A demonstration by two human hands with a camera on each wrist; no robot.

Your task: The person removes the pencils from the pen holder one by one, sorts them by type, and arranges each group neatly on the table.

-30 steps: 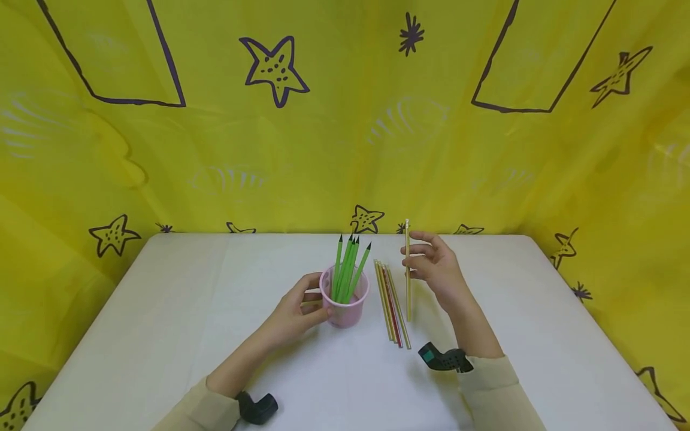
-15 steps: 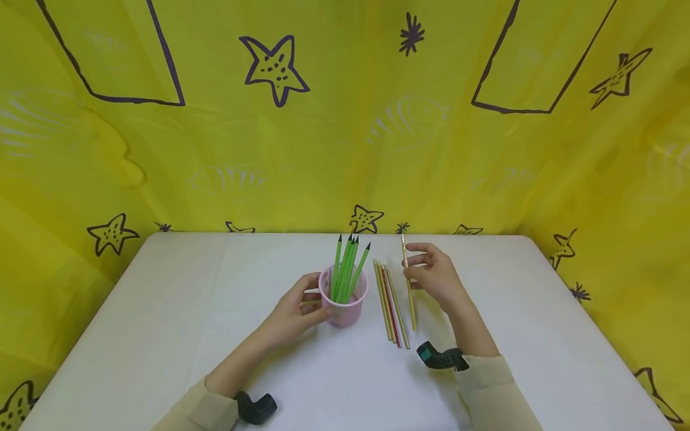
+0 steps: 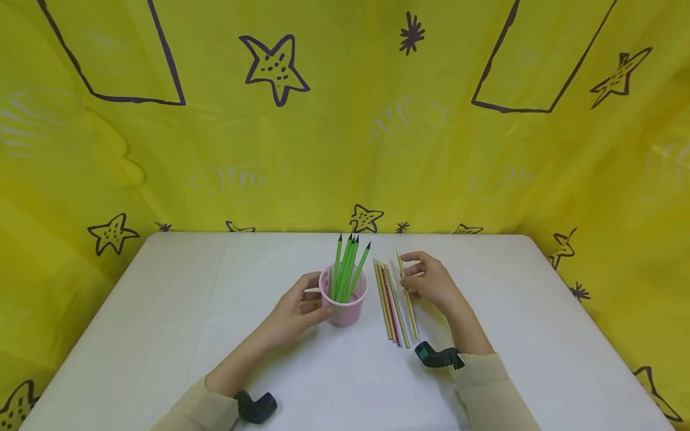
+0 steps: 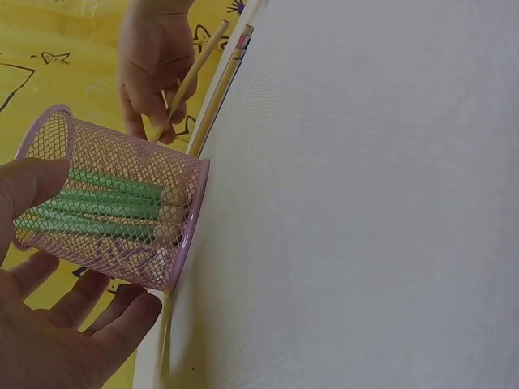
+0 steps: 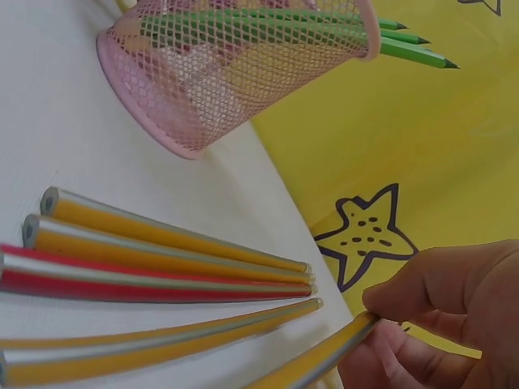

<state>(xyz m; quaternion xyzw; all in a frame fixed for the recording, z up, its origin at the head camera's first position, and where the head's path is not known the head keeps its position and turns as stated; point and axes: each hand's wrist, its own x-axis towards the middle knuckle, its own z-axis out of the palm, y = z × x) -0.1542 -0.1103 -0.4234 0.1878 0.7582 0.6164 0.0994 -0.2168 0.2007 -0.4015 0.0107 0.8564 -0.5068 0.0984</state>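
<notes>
My left hand [image 3: 293, 314] holds a pink mesh pencil cup [image 3: 345, 314] upright on the table, its thumb on one side and its fingers round the other. Several green pencils [image 3: 345, 275] stand in the cup with their dark points up. My right hand [image 3: 431, 284] pinches a yellow-and-silver striped pencil [image 3: 410, 311] between thumb and fingers, close to the tabletop. Left of that pencil lies a row of striped pencils, yellow ones [image 5: 170, 243] and a red one [image 5: 146, 279], side by side. In the left wrist view the held pencil [image 4: 195, 73] slants away from the table surface.
The white table [image 3: 162, 335] stretches out around the hands. Behind and beside it hangs a yellow cloth [image 3: 323, 149] printed with dark starfish. Dark wrist devices [image 3: 257, 408] are strapped at both sleeves.
My right hand has lowered the striped pencil toward the table beside the row, tilting it and moving slightly nearer to me. My left hand and the cup have stayed in place.
</notes>
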